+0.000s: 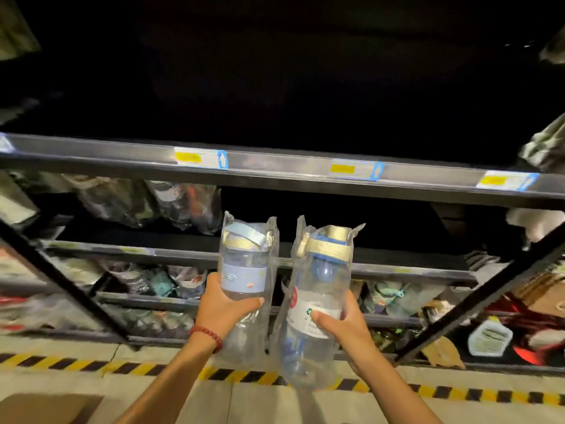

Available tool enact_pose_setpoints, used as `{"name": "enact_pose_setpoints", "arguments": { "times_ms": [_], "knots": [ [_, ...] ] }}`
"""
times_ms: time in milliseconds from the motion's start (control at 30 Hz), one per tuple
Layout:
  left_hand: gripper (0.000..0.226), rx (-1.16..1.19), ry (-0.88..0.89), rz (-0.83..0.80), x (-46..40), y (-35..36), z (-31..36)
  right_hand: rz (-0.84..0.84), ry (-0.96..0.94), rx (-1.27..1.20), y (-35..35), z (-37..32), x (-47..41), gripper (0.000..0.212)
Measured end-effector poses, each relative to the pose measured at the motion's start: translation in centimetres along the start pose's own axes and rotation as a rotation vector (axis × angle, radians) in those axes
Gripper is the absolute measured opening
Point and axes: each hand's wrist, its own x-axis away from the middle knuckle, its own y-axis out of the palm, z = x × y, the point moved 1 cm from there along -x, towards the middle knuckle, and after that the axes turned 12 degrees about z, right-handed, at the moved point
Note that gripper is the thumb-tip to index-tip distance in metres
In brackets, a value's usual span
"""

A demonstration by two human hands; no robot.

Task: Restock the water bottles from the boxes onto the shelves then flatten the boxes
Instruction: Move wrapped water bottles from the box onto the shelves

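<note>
My left hand (221, 306) grips a clear water bottle (244, 264) in a plastic bag, with a pale blue band and a blue-and-cream lid. My right hand (342, 324) grips a second bagged bottle (318, 286), clear with a blue and cream lid and a white label. Both bottles are held upright, side by side, in front of the metal shelving. Above them runs a shelf edge (275, 169) with yellow price labels; the space over it is dark. A corner of a cardboard box (46, 408) shows at the bottom left.
Lower shelves (137, 255) hold several bagged goods. Black diagonal braces (61, 280) cross the rack on both sides. Yellow-black hazard tape (122, 367) runs along the floor before the rack. Mixed goods and cardboard (504, 316) lie at the lower right.
</note>
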Motion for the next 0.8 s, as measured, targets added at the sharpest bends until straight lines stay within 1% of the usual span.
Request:
{"name": "enact_pose_setpoints", "arguments": {
  "times_ms": [100, 233, 300, 433, 467, 567, 633, 667, 700, 733, 767, 800],
  "knots": [
    [0.073, -0.005, -0.069, -0.046, -3.7, -0.8, -1.5, 0.016, 0.031, -0.008, 3.0, 0.6, -1.7, 0.071],
    [0.084, -0.07, -0.08, -0.101, -8.8, -0.3, -3.1, 0.081, 0.054, -0.036, 5.8, 1.0, -4.7, 0.055],
    [0.084, -0.032, -0.101, -0.099, -10.7, 0.5, -3.2, 0.105, 0.058, -0.047, 6.7, 1.1, -6.4, 0.056],
    [0.084, 0.04, -0.09, -0.107, -14.1, 2.3, -2.5, 0.151, 0.051, -0.116, 8.0, 1.2, -10.1, 0.076],
    [0.082, 0.039, -0.073, -0.129, -15.1, 2.8, -2.5, 0.156, 0.053, -0.141, 8.2, 1.2, -11.1, 0.075],
    [0.083, 0.002, -0.007, -0.142, -17.6, 3.8, -2.3, 0.176, 0.025, -0.157, 8.3, 0.6, -13.6, 0.059],
    [0.087, -0.007, 0.005, -0.121, -19.0, 4.4, -1.7, 0.182, 0.002, -0.162, 8.3, -0.4, -15.1, 0.065],
    [0.082, -0.017, -0.01, -0.104, -19.6, 4.6, -1.3, 0.186, -0.004, -0.165, 8.2, -1.0, -15.8, 0.067],
    [0.067, -0.018, -0.039, -0.091, -20.1, 5.0, -0.7, 0.193, -0.01, -0.165, 8.2, -1.6, -16.4, 0.061],
    [0.043, -0.002, -0.054, -0.08, -20.6, 5.6, -0.6, 0.206, -0.01, -0.165, 8.0, -1.8, -17.1, 0.05],
    [0.027, 0.017, -0.061, -0.068, -21.0, 6.3, -0.2, 0.219, -0.001, -0.165, 7.9, -2.1, -17.8, 0.04],
    [0.024, 0.025, -0.074, -0.061, -21.2, 6.9, 0.2, 0.244, 0.014, -0.168, 7.7, -2.2, -18.5, 0.034]
  ]
}}
